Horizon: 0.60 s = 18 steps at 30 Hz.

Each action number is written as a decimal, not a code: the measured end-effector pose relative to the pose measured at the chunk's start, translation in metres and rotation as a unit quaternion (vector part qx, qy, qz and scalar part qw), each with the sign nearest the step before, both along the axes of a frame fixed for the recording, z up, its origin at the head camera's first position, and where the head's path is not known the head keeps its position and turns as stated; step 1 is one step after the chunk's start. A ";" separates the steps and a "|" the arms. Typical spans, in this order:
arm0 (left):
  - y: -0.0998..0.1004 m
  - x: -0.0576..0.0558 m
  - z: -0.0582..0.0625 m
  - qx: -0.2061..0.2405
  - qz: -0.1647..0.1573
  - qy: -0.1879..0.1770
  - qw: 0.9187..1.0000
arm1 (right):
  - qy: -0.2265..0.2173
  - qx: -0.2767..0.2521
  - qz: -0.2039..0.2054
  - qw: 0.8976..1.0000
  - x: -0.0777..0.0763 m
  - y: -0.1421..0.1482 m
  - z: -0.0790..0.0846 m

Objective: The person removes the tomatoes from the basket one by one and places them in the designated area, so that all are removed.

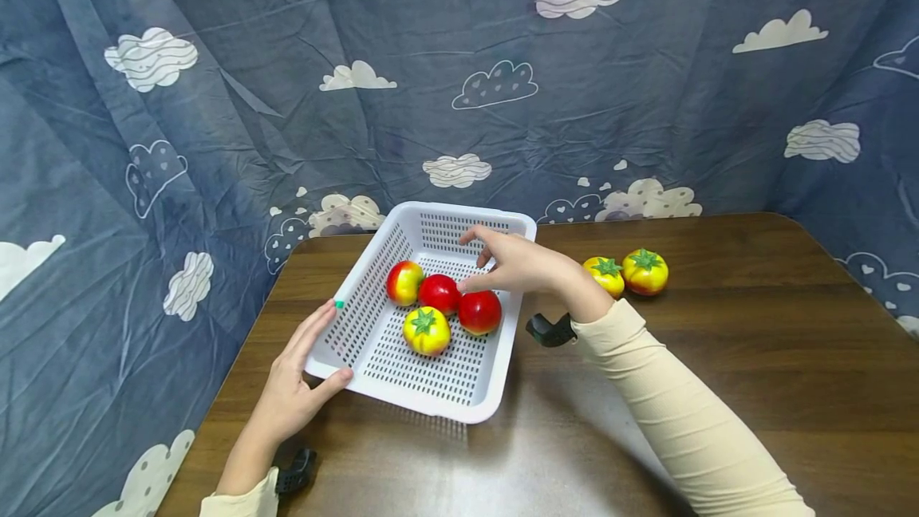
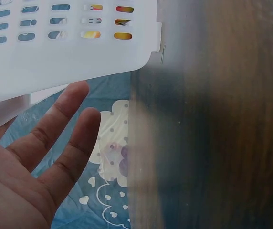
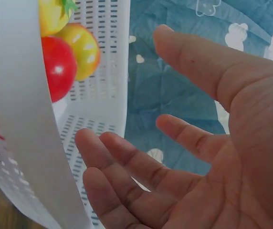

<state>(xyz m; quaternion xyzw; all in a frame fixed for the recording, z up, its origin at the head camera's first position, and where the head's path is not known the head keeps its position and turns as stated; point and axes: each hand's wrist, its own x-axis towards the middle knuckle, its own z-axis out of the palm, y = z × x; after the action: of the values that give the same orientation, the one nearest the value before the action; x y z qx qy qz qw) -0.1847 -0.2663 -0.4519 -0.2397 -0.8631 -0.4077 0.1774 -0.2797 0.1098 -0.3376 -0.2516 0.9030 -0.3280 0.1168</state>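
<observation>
A white plastic basket (image 1: 402, 401) with slotted walls stands on the table. Inside lie two red apples (image 1: 479, 313), a red-and-yellow apple (image 1: 405, 283) and a yellow tomato-like fruit (image 1: 427, 332) with a green leafy top. My left hand (image 1: 290, 389) rests against the basket's near left corner, thumb at the front rim, fingers fairly straight along the left side. Over the right part of the basket, my right hand (image 1: 513, 262) hovers above the apples, fingers apart and loosely bent. In the right wrist view nothing is between those fingers (image 3: 127, 152).
Two more yellow-and-red tomato-like fruits (image 1: 645, 272) sit side by side on the wooden table (image 1: 754, 341), right of the basket and behind my right forearm. A blue cloth (image 1: 402, 126) with a cloud pattern hangs along the table's far edge.
</observation>
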 end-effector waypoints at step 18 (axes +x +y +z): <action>-0.001 0.001 0.001 -0.008 0.005 -0.006 1.000 | -0.059 0.062 0.052 0.995 -0.004 -0.030 -0.007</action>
<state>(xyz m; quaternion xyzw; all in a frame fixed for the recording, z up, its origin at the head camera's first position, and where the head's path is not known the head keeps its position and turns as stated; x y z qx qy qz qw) -0.1839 -0.2668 -0.4509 -0.2347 -0.8682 -0.4017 0.1726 -0.2837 0.0800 -0.3445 -0.2711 0.8987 -0.2793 0.2022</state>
